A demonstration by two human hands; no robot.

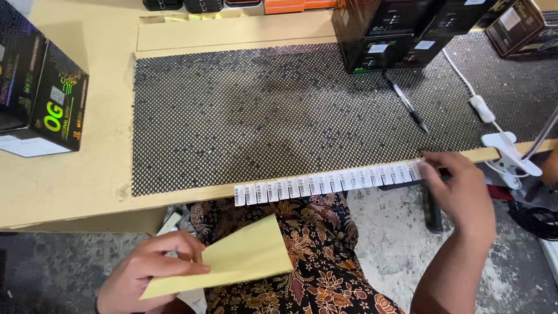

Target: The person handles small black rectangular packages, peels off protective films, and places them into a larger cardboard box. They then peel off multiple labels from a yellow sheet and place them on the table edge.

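Your left hand [148, 270] pinches a folded yellow paper sheet [232, 259] over your lap, below the bench's near edge. Along that edge hangs a row of small white barcode stickers [325, 183]; your right hand [459, 189] touches its right end, fingers loosely spread. Beyond lie a black dotted mat [279, 110], a pen [406, 102] and dark boxes [401, 32] at the far edge.

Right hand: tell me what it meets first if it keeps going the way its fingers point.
The right hand points left along the table edge; its fingertips already touch the row of barcode labels, likely the first contact.
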